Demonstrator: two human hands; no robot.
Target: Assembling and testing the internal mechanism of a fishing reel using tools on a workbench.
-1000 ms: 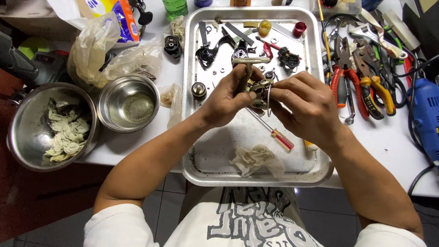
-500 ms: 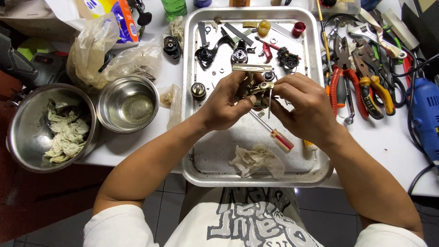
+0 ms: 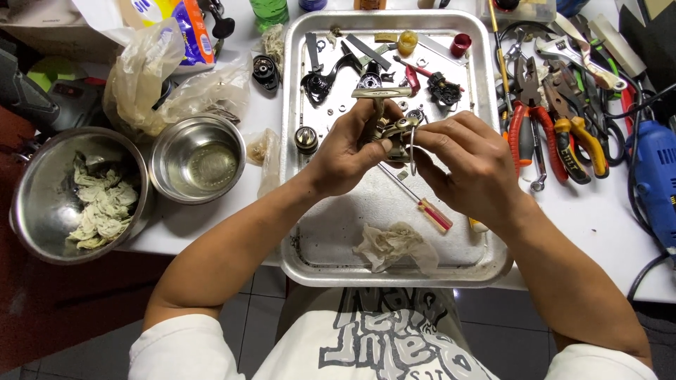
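Note:
Over a metal tray (image 3: 310, 262), both hands hold a small brass-and-black mechanical assembly (image 3: 391, 129) with a flat bar on top. My left hand (image 3: 345, 151) grips its body from the left. My right hand (image 3: 465, 165) pinches a thin wire part at its right side. A screwdriver with a red and yellow handle (image 3: 427, 209) lies on the tray under the hands. A crumpled dirty rag (image 3: 391, 245) sits near the tray's front edge. Several loose black parts and washers (image 3: 324, 81) lie at the tray's far end.
Two steel bowls stand left of the tray: a large one (image 3: 28, 176) holding used rags and a smaller one (image 3: 197, 158) with liquid. Pliers and wrenches (image 3: 556, 119) lie to the right, beside a blue power tool (image 3: 655, 176). Plastic bags (image 3: 162, 77) sit at the back left.
Both hands have shifted the assembly slightly and turned it. The right hand's fingers now pinch the wire part at its side.

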